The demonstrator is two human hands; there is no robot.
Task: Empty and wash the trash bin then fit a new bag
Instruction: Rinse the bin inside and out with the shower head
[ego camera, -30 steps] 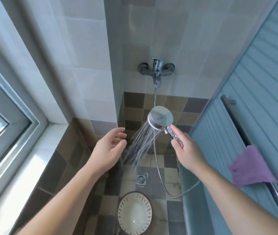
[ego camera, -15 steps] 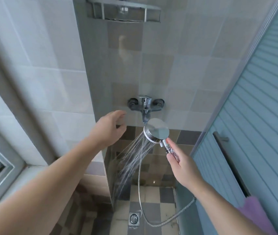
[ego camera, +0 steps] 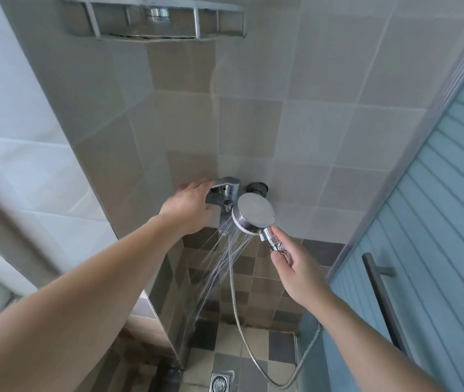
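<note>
Fingers of the left hand (ego camera: 189, 206) are curling over the left end of the wall tap (ego camera: 225, 190), touching its lever. The right hand (ego camera: 296, 267) is gripping the handle of the shower head (ego camera: 255, 213), just right of the tap, spray streaming down-left toward the floor drain (ego camera: 221, 381). The left hand is nearer the lever. The trash bin is not showing anywhere.

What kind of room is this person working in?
Most likely a bathroom shower area. The right hand holds a running shower head, the left hand is at a wall tap, and there is a floor drain.
</note>
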